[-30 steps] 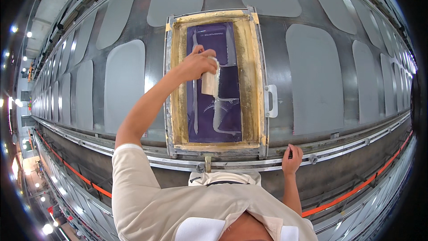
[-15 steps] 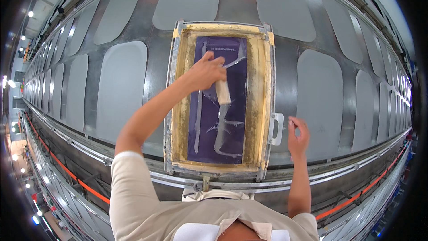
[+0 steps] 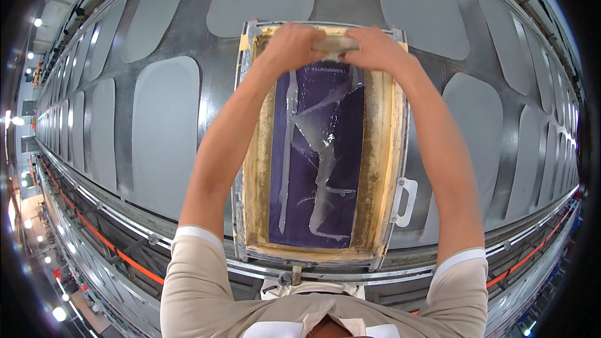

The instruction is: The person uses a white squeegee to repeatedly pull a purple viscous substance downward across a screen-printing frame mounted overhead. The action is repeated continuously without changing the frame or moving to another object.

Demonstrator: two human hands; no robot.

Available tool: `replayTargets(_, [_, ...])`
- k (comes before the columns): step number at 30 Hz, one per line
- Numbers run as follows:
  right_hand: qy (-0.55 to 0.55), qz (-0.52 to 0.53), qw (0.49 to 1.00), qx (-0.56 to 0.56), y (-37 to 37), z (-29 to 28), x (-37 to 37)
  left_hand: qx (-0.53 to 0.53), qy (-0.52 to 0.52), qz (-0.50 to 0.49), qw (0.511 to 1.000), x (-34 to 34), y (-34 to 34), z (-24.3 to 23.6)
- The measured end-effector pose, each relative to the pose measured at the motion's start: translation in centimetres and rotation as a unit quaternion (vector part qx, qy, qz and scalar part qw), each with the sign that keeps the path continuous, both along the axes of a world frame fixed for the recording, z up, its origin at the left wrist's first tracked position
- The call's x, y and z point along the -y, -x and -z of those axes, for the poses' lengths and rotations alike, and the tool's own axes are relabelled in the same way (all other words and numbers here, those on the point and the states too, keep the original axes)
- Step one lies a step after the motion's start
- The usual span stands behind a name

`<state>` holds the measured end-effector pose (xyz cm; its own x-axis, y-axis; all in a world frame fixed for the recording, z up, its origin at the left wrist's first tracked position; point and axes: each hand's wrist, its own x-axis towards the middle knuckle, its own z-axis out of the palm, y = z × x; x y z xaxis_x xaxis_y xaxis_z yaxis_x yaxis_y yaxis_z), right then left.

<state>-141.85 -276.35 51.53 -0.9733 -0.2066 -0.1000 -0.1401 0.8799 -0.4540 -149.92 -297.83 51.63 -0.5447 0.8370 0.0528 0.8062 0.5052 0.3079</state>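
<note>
My left hand [image 3: 293,47] and my right hand [image 3: 379,50] are both closed on a pale squeegee [image 3: 337,44], at the far end of a screen printing frame [image 3: 399,131]. The squeegee lies crosswise between them, and my fingers hide its ends. Inside the frame, the dark purple screen [image 3: 341,163] carries a line of clear, glossy ink [image 3: 322,150] down its middle and a straight pale streak along its left side. Brownish tape stained with residue borders the screen. A white handle [image 3: 405,202] is fixed to the frame's right side.
The frame rests on a long dark table [image 3: 216,112] set with rows of rounded grey panels [image 3: 164,138]. A metal rail [image 3: 413,273] runs along the near edge, with an orange bar [image 3: 119,247] below it. Lights show at the far left.
My left hand has moved to the frame's far end with the squeegee, which now lies crosswise. My right hand has come from beside the white handle and taken hold of it too.
</note>
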Motion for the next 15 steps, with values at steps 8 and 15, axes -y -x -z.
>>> replayTargets(8, [0.026, 0.075, 0.995, 0.057, 0.9, 1.0, 1.6, 0.054, 0.034, -0.082, 0.995, 0.0, 1.0, 1.3])
replayTargets(15, [0.041, 0.050, 0.998, 0.005, -7.9, 1.4, 4.9, 0.002, -0.040, -0.039, 0.998, 4.2, -8.3, 1.6])
